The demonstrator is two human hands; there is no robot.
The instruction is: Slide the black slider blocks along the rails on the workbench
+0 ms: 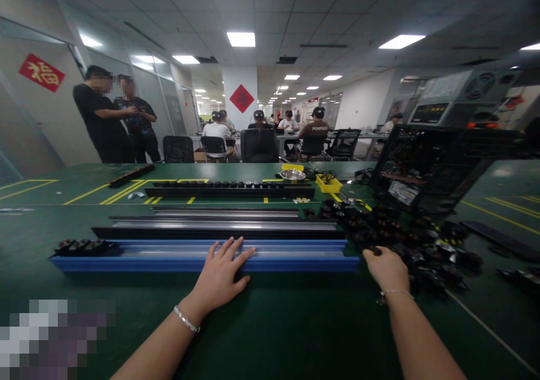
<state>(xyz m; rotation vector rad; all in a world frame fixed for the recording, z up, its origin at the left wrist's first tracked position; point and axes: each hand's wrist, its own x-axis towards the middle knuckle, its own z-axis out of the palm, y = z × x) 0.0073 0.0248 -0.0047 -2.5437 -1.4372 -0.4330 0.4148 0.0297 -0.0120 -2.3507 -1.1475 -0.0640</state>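
A long blue rail [169,264] lies crosswise on the green table, with several black parts [86,248] seated at its left end. My left hand [222,272] rests on the middle of the rail, its fingers spread and holding nothing. To the right of the rail's end, my right hand [386,267] has its fingers closed at the edge of a pile of black parts [422,250]. What those fingers hold, probably something small and dark, is too hidden to name. Behind the blue rail lie black rails with shiny channels [223,225].
Farther back are a black rail with a row of parts [236,191], a yellow bin [329,184], a metal bowl [292,175] and a dark open case [415,169]. People sit and stand beyond the table.
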